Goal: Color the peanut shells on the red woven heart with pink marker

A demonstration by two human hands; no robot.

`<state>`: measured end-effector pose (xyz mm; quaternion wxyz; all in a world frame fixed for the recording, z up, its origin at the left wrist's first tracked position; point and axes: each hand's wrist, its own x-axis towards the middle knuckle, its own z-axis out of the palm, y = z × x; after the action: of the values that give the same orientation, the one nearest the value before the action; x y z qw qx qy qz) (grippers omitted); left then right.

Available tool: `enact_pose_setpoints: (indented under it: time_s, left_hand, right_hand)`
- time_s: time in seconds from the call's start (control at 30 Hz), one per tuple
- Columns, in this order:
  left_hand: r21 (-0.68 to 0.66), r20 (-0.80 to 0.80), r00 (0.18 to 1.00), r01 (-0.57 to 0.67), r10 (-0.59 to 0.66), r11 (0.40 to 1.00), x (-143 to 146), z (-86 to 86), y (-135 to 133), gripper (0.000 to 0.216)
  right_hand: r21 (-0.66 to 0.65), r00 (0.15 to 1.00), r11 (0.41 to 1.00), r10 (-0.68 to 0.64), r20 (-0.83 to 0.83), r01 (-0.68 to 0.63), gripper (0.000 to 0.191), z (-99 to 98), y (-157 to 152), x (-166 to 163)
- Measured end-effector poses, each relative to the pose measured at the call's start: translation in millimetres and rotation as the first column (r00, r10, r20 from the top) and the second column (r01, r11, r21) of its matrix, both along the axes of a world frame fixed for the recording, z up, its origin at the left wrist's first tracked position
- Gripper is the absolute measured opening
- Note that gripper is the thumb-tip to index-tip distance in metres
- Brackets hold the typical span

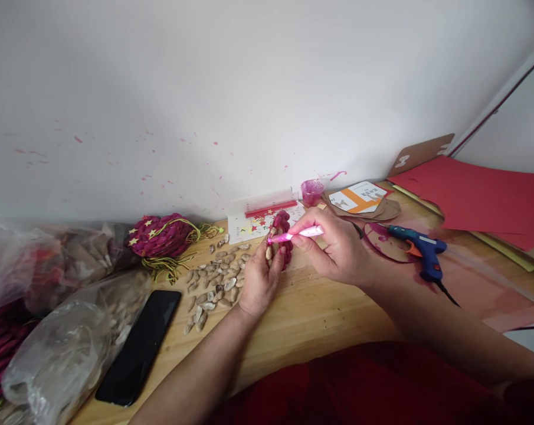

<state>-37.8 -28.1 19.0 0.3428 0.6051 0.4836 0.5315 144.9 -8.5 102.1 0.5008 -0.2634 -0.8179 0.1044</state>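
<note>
No text can be read with certainty; the white and orange card [363, 199] bears a short line of dark print, perhaps Chinese characters, too small to make out; the glue gun [433, 257] has a pale, illegible strip.

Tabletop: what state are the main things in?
Peanut craft piece: in left hand, part pink, part tan
White-handled tool: in right hand, tip pink
Loose peanuts: scattered, unpainted
Phone: lying flat, screen dark
Glue gun: lying on its side
Cup: stained pink
Clear bag: crumpled
</note>
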Motion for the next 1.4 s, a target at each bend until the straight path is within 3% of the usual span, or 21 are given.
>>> enact_pose_setpoints:
  time_s: [0.13, 0.33, 0.5, 0.67, 0.83, 1.03, 1.4]
  left_hand:
    - [0.046, -0.063, 0.998, -0.016, 0.019, 0.999, -0.1, 1.8, 0.1, 0.028]
    - [0.110, -0.239, 0.971, 0.023, 0.004, 0.994, -1.3, -2.0, -0.2, 0.029]
    - [0.175, -0.306, 0.950, 0.000, 0.055, 0.985, -1.0, -2.3, 0.4, 0.032]
    - [0.155, -0.309, 0.951, 0.030, 0.020, 0.987, -1.2, -0.8, -0.3, 0.029]
    - [0.175, -0.314, 0.949, 0.019, 0.037, 0.984, -2.0, -2.8, 0.2, 0.031]
    - [0.172, -0.284, 0.958, 0.024, 0.027, 0.985, -2.4, -1.1, 0.6, 0.029]
    - [0.162, -0.269, 0.963, 0.018, 0.027, 0.987, -2.4, -1.1, 1.1, 0.031]
  right_hand:
    - [-0.024, 0.998, 0.998, -0.052, -0.028, 0.052, 0.005, 2.4, 0.5, 2.5]
    - [0.019, 1.000, 1.000, 0.011, 0.019, -0.011, 0.006, 4.4, -1.4, 3.3]
    - [0.013, 0.999, 0.999, -0.052, -0.013, 0.052, 0.003, 8.2, -1.6, 7.1]
    - [-0.014, 1.000, 1.000, -0.004, 0.024, 0.004, 0.006, 11.4, -3.8, 8.4]
    - [-0.033, 0.999, 0.998, -0.045, -0.003, 0.045, 0.005, 11.2, -0.8, 12.0]
    - [0.007, 0.999, 1.000, 0.013, 0.036, -0.013, 0.005, 9.2, -3.6, 9.5]
    - [-0.077, 1.000, 0.997, 0.014, -0.005, -0.014, 0.005, 6.0, 2.3, 10.2]
